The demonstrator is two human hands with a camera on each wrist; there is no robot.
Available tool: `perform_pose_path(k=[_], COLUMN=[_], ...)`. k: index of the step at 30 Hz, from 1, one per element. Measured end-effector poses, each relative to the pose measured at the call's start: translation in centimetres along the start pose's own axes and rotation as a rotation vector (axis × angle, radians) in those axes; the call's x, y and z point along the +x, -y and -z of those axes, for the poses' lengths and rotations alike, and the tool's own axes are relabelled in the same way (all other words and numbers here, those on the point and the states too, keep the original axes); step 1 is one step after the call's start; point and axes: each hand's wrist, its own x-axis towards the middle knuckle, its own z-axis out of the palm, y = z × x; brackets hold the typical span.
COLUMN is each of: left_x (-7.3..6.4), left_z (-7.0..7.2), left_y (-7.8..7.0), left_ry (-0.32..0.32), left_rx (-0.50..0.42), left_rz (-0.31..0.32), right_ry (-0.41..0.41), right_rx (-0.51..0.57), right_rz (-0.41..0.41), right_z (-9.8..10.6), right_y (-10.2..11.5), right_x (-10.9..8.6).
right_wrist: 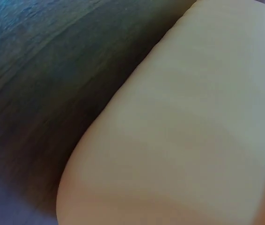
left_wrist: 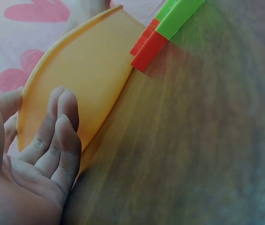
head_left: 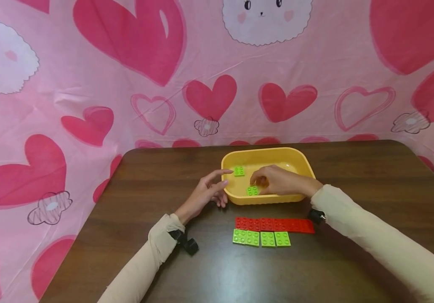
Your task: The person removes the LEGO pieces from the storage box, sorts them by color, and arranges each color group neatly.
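In the head view a yellow plastic tub stands near the table's far edge. My left hand is at its left end, index finger and thumb stretched out to the rim. The left wrist view has the other fingers loosely bent beside the outer wall. Inside the tub is my right hand, fingers bent downward, fingertips right by a lime green toy brick. I cannot tell whether they pinch it. Another green brick lies farther left in the tub.
On the dark wooden table, in front of the tub, a row of red bricks runs alongside a shorter row of green bricks. Behind the table hangs a pink heart-patterned cloth. A pale, blurred surface fills much of the right wrist view.
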Motion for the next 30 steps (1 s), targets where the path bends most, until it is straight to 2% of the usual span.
perform_pose_path(k=[4,13,24,30], left_x=[0.0,0.1,0.1,0.1], left_z=[0.0,-0.1,0.0,-0.1], left_y=[0.0,-0.1,-0.2,-0.3], left_ry=[-0.004,0.005,0.005,0.005], left_rx=[0.001,0.004,0.003,0.007], left_rz=[0.002,0.0,0.006,0.002], right_ry=[-0.028,-0.106,-0.089,-0.092], right_rx=[-0.016,0.068,0.039,0.014], right_rz=[-0.028,-0.116,-0.132,-0.108], right_z=[-0.4,-1.1,-1.0,-0.9], right_y=[-0.1,-0.4,0.0,0.2], right_x=[0.2,0.3,0.6,0.6])
